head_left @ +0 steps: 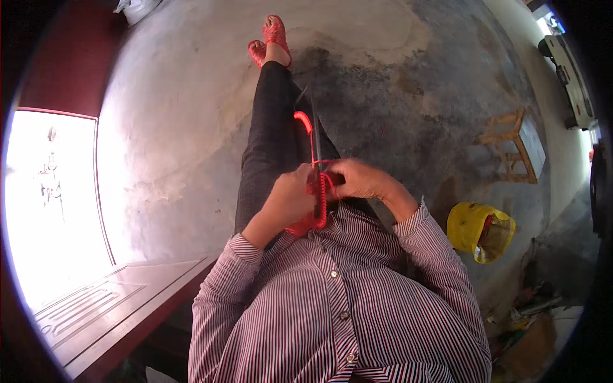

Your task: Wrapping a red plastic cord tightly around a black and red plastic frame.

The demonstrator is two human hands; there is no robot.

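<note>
Over my lap, my left hand [294, 195] is closed around a red corded piece [323, 203] whose edge looks tightly coiled. My right hand [357, 179] is just to its right, fingers bent in close, and a loop of red cord [322, 162] passes between the two hands. Its fingertips are partly hidden, but they seem to pinch the cord. Beyond the hands rises a thin dark strip or rod [315, 137], beside a curved, bright red end [302, 120]. More red material [300, 228] hangs below my left hand against the shirt.
My legs in dark trousers [271, 121] stretch forward, crossed, with red sandals [274, 32]. To the right are a wooden stool [527, 143] and a yellow bag [463, 226] holding something red. A panelled door [128, 300] stands at the left beside a bright doorway.
</note>
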